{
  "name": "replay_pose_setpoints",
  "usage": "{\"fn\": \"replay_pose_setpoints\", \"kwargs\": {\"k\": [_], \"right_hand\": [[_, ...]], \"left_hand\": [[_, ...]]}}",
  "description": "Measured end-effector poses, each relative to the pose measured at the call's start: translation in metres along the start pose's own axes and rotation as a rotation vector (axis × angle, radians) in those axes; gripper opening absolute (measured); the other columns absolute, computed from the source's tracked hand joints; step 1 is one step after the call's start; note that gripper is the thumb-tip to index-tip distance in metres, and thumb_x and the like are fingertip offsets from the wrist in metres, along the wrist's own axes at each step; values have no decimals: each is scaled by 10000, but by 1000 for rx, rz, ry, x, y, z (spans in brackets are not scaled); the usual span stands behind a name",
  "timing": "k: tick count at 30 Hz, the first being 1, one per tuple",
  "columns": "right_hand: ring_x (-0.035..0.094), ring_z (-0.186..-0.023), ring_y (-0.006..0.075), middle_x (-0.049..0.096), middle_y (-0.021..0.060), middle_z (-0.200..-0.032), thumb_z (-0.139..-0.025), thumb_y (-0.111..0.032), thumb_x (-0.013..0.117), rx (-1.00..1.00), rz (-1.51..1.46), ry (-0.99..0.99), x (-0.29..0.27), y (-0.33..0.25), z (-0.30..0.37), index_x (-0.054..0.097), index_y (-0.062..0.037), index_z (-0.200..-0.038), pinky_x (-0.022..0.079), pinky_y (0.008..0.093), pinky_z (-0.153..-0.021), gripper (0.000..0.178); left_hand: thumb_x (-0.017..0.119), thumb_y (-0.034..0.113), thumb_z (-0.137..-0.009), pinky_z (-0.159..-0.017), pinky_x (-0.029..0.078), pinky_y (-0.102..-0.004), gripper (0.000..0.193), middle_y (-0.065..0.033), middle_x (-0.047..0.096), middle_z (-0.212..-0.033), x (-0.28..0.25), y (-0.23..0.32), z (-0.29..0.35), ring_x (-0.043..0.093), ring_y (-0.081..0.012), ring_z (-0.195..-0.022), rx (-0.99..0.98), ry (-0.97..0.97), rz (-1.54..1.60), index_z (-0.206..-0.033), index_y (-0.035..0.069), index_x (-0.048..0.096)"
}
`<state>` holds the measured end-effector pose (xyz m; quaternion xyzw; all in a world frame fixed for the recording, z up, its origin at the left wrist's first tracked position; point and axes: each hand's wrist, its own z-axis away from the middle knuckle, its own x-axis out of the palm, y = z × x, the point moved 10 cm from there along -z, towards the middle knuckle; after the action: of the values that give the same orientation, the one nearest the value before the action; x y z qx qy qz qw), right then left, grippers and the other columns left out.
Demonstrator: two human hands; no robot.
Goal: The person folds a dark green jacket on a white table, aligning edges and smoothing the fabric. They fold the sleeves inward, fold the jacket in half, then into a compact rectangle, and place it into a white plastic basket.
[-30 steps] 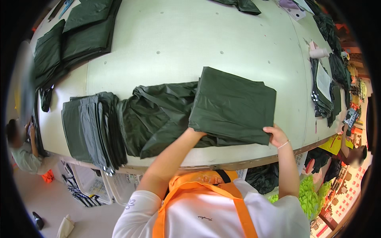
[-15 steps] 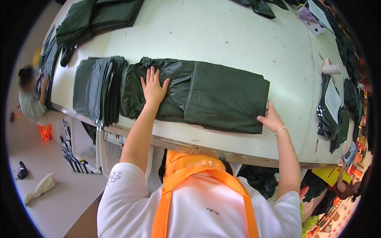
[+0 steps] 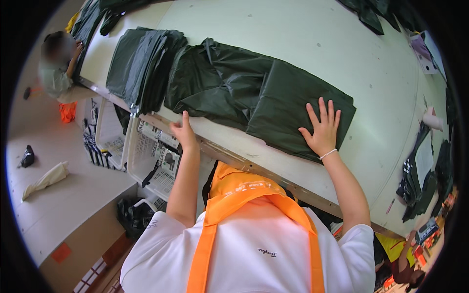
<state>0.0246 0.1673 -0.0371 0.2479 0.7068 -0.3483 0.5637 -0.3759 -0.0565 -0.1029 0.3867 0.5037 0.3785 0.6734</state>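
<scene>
A long folded piece of dark green, slightly shiny fabric (image 3: 229,83) lies slantwise on the white table. Its left half is wrinkled, while the right half is a smoother, flat fold. My right hand (image 3: 323,128) rests on that right end, palm down with its fingers spread. My left hand (image 3: 184,134) is off the fabric, by the table's near edge below the wrinkled end. Its visible fingers are apart, with nothing seen in them. Close against the left end of the fabric sits a stack of similar folded dark green pieces (image 3: 139,68).
White plastic baskets (image 3: 139,158) stand below the table's near edge (image 3: 244,163) on the left. A person (image 3: 61,68) is at the far left. More dark fabric (image 3: 364,14) lies at the back. Dark pieces with a white paper (image 3: 424,155) are at the right.
My left hand has lifted off the wrinkled part and come down to the near edge. My right hand has moved from beside the right end onto the fabric. The whole view has turned.
</scene>
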Motion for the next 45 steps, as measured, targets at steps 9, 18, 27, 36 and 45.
{"fn": "replay_pose_setpoints", "kwargs": {"k": [9,18,27,36,45], "right_hand": [[191,-1372,375,237,100,-1504,-806,-556,574,10,50,33,-4,-2,-2,421,-327,-1376,144,598,-1067,633],[426,-1240,234,429,106,-1372,-994,-342,342,627,-2306,1,93,75,39,348,-44,-1387,324,366,-1071,494],[520,-1130,256,547,157,-1245,-839,-496,582,636,-1068,273,-39,172,2,484,-59,-1292,417,369,-924,636],[516,-1093,384,557,266,-1159,-855,-461,585,574,-557,30,-11,143,142,582,-12,-1204,397,409,-957,568],[435,-1196,364,476,256,-1231,-832,-380,663,704,-889,-30,-17,30,241,433,63,-1305,348,402,-1013,688]], "left_hand": [[588,93,-873,-894,486,-371,179,-147,639,-1040,89,104,-1,606,-257,-992,-97,-608,823,-1020,-7,606],[718,165,-581,-1064,137,-642,296,-92,484,-1324,171,133,353,265,-322,-1367,1403,-1283,-404,-854,64,663],[620,167,-724,-1058,86,-671,157,11,436,-1387,192,71,383,210,-248,-1393,1653,-1198,-796,-865,106,651],[423,-156,-638,-1127,128,-499,530,-108,314,-1479,124,85,308,161,-312,-1413,972,-1210,-318,-1088,77,578],[761,501,-609,-1042,110,-676,870,-71,195,-1522,104,82,323,94,-409,-1393,1229,-954,-792,-1376,286,413]]}}
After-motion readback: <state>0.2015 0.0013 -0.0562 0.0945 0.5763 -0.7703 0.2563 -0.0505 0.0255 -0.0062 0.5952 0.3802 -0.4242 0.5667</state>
